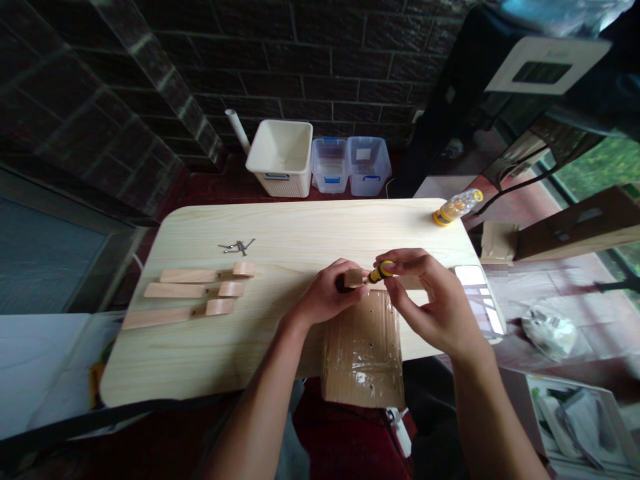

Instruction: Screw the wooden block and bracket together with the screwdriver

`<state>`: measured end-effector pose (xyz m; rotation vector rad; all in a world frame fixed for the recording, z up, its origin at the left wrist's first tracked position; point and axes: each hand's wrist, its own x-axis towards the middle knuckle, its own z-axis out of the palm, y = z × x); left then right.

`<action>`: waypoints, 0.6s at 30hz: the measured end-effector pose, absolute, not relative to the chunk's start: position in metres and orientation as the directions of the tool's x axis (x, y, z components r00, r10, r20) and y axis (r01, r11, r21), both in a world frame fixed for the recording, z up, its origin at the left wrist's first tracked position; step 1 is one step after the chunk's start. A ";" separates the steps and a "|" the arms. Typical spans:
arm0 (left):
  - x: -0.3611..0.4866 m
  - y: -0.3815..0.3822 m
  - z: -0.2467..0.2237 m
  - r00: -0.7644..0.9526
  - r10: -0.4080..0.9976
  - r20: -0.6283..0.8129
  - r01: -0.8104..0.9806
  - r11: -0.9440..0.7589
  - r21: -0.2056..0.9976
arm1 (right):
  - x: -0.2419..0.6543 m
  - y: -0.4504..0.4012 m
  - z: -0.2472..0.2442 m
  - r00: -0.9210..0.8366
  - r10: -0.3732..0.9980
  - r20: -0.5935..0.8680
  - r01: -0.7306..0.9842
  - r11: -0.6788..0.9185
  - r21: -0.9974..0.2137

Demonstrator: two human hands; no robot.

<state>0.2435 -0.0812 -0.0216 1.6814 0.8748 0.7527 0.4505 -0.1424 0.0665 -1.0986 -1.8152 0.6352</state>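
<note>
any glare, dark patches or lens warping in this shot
Head view: bright glints on the taped cardboard and pale reflections on the phone; head view: the brick wall is dim, the greenery at right bright; head view: wide-angle stretching towards the edges; head view: the screwdriver shows its yellow handle, fine tip detail too small to tell.

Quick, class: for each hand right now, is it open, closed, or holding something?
Left hand: closed, holding a wooden piece.
Right hand: holding a yellow-and-black screwdriver with the fingertips.
</note>
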 end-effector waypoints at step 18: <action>0.242 -0.081 -0.024 0.541 0.838 0.070 0.175 -0.194 0.965 | 0.450 -0.142 0.065 -0.205 0.874 0.440 0.432 0.484 -0.761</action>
